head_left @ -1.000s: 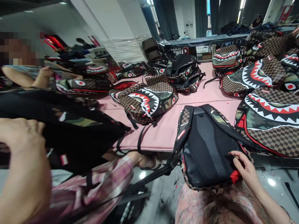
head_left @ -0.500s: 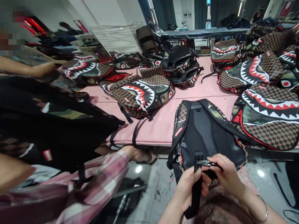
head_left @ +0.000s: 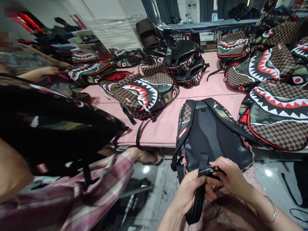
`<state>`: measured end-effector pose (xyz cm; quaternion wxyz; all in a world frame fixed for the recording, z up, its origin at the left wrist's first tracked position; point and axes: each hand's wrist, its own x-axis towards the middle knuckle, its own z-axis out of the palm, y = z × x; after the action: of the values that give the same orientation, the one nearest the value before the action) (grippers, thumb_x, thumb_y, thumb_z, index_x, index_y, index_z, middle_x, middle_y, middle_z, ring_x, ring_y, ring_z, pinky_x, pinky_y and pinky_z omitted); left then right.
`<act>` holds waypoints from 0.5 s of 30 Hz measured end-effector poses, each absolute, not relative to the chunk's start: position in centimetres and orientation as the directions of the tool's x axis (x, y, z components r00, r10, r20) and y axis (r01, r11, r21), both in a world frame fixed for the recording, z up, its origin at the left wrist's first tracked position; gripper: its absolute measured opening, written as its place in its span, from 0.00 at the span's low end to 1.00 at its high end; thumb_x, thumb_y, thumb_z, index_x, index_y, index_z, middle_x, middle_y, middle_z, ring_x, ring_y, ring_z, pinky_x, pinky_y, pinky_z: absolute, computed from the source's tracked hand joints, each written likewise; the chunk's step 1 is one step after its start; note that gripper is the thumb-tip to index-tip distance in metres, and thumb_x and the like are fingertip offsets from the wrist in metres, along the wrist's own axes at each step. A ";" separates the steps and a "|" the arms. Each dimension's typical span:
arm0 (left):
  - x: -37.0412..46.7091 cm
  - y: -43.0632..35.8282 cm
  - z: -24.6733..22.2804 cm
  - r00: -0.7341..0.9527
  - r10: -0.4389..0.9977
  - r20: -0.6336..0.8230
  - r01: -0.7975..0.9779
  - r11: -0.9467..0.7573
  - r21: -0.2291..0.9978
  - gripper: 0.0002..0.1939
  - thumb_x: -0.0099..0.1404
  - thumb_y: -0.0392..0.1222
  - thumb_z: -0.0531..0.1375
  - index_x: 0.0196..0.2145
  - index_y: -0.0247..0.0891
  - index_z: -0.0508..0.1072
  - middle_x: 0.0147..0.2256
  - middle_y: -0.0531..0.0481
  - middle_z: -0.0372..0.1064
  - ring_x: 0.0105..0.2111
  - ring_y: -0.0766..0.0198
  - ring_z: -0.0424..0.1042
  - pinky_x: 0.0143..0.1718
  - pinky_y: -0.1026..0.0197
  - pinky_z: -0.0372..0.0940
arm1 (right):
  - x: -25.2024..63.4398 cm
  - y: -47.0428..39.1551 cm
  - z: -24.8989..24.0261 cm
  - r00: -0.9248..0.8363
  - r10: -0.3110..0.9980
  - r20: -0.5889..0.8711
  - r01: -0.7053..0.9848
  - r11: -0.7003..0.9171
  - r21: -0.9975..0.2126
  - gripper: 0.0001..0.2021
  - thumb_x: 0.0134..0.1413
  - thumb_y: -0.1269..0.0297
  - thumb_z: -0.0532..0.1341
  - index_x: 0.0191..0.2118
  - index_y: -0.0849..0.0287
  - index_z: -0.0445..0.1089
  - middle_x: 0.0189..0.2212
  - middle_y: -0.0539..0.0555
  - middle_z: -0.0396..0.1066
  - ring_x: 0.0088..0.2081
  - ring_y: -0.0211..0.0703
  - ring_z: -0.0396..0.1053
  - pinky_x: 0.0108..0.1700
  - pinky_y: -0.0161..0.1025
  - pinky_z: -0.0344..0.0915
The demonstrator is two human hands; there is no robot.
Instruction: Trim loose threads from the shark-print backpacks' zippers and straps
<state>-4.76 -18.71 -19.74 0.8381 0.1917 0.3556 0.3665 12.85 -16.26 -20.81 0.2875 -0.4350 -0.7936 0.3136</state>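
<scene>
The left hand (head_left: 190, 189) pinches a wide black webbing strap (head_left: 198, 197) between thumb and curled fingers, probably to hold that stretch steady against the tool. The right hand (head_left: 229, 175) has thumb and forefinger pressed together on a small dark hand tool with slim metal parts (head_left: 209, 171), its other fingers bent underneath; the tool lies crosswise over the strap, likely so that its tip meets the webbing squarely (whether its blades are parted, I cannot tell).

The strap runs roughly near to far, its loose end pointing near and slightly left, its upper end lying on the black padded backpack with checkered edging (head_left: 232, 146). That backpack lies at the near edge of the pink-covered table (head_left: 166, 130), its lower part beyond the edge and close to the wearer's body, back panel up, which seems to leave its straps within easy reach. Its long axis runs near to far, top pointing far and a little left, base near.

To its right, close beside it, is a brown-checked backpack with a shark-mouth print (head_left: 281, 128); a similar shark-mouth backpack (head_left: 146, 94) lies farther off to the left.
</scene>
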 end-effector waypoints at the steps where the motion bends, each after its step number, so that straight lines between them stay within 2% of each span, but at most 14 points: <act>1: -4.7 -18.7 -19.7 0.479 0.752 -0.454 -0.479 0.656 0.583 0.14 0.56 0.39 0.60 0.40 0.29 0.69 0.30 0.38 0.74 0.20 0.59 0.73 0.19 0.63 0.67 | 12.9 -16.3 -20.8 -0.457 0.873 0.171 0.511 0.414 -0.753 0.09 0.58 0.71 0.50 0.41 0.57 0.66 0.31 0.52 0.67 0.33 0.41 0.64 0.35 0.37 0.59; 10: -4.3 -18.7 -19.7 0.435 0.775 -0.458 -0.477 0.630 0.613 0.09 0.58 0.36 0.58 0.36 0.28 0.69 0.27 0.40 0.74 0.17 0.59 0.72 0.16 0.64 0.66 | 12.8 -16.2 -21.2 -0.443 0.881 0.168 0.526 0.407 -0.747 0.09 0.55 0.72 0.51 0.37 0.57 0.67 0.28 0.52 0.66 0.32 0.41 0.63 0.34 0.36 0.56; 13: -4.4 -18.6 -19.8 0.436 0.771 -0.464 -0.487 0.636 0.599 0.08 0.58 0.36 0.58 0.34 0.28 0.69 0.28 0.39 0.74 0.17 0.60 0.72 0.17 0.64 0.67 | 12.9 -16.2 -21.0 -0.410 0.904 0.126 0.437 0.315 -0.842 0.07 0.56 0.68 0.52 0.35 0.57 0.68 0.28 0.51 0.67 0.32 0.41 0.64 0.34 0.36 0.57; 15: -4.6 -18.5 -19.9 0.426 0.780 -0.459 -0.517 0.626 0.584 0.08 0.58 0.36 0.57 0.35 0.28 0.69 0.28 0.39 0.74 0.17 0.61 0.72 0.17 0.65 0.67 | 13.0 -16.2 -21.0 -0.361 0.930 0.073 0.298 0.189 -0.936 0.08 0.56 0.63 0.53 0.36 0.57 0.68 0.30 0.52 0.69 0.34 0.41 0.65 0.36 0.36 0.59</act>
<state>-4.58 -18.54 -19.89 0.8247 0.1806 0.3641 0.3932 13.05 -16.22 -21.01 0.3475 -0.4460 -0.6883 0.4544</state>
